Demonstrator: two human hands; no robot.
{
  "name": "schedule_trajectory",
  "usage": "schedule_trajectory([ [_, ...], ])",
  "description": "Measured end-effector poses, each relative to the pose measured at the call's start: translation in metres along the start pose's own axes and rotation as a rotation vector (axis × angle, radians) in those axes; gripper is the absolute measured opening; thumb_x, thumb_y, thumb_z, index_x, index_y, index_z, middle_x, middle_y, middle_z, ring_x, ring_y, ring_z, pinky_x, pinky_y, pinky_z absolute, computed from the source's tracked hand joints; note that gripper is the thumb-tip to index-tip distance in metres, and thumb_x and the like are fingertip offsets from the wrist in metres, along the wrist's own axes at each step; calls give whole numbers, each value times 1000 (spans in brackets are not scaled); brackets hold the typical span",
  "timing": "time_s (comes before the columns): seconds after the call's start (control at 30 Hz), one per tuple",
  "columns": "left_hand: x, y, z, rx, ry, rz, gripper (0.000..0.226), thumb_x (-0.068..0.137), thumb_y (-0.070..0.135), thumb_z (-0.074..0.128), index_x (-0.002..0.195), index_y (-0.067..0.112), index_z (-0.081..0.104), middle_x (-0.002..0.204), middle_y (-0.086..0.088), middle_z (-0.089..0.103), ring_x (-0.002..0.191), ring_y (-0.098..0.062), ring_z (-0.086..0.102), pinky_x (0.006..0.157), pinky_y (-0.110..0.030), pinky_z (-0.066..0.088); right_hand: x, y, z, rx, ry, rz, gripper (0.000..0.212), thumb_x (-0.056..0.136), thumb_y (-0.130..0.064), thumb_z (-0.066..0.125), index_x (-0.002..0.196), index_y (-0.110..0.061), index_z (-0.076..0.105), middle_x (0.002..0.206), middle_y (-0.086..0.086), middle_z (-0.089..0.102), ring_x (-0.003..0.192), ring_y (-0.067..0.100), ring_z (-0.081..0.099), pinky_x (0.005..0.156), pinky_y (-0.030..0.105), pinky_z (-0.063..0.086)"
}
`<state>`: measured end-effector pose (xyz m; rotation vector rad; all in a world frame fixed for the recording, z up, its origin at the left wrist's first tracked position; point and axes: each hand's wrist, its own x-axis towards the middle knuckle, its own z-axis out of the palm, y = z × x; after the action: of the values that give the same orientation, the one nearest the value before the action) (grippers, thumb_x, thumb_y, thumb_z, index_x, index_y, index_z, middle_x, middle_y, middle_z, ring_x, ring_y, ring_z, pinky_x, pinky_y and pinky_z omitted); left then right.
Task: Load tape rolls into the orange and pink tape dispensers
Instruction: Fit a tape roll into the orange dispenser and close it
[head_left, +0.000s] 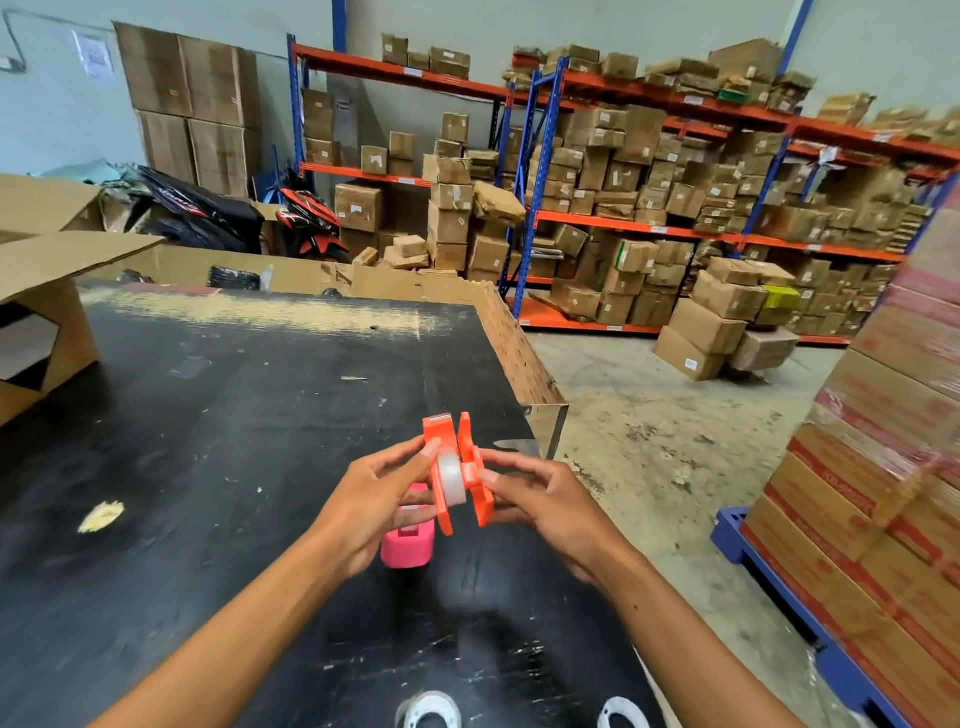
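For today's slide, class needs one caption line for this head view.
Both hands, left and right, hold the open orange dispenser around a tape roll; pink dispenser waits on the table.

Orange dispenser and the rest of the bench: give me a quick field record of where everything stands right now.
orange dispenser: opened into two halves, held above the table by both hands
tape roll: clear, sitting between the orange halves
left hand: gripping the left half, fingertip on the roll
right hand: gripping the right half
pink dispenser: on the black table, partly hidden behind the left hand; whether it is loaded cannot be told
spare rolls: two at the near table edge
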<state>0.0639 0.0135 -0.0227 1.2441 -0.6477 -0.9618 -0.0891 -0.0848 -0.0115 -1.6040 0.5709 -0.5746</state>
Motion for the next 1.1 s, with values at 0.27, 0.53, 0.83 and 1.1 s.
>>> schedule_trajectory([
  [0.27,-6,-2,1,21,3,69,31,85,29,63,115,22,67,92,-6,78,72,-15,72,55,-21,55,-5,-2,10,-22,-26,-102,31,85,-1,62,112,-17,62,93,12,69,71,4,64,66,19,57],
  [0.53,-10,7,-13,32,26,103,38,81,36,65,116,20,68,100,-10,76,76,-19,70,59,-25,55,-2,-6,27,7,-43,-159,26,86,-8,63,101,-27,70,83,-9,77,76,4,69,67,20,57],
  [0.83,-18,26,-27,7,81,209,39,87,28,60,123,14,62,106,-16,74,79,-22,72,57,-23,56,7,-31,45,-147,-51,-245,20,87,-16,64,105,-21,72,92,4,77,75,3,70,68,18,56],
  [1.1,-26,32,-24,-33,53,254,37,90,20,57,126,13,60,103,-11,76,79,-15,73,57,-24,57,8,-28,54,46,39,-230,28,82,-16,69,110,-12,71,102,2,77,95,16,72,86,29,58],
])
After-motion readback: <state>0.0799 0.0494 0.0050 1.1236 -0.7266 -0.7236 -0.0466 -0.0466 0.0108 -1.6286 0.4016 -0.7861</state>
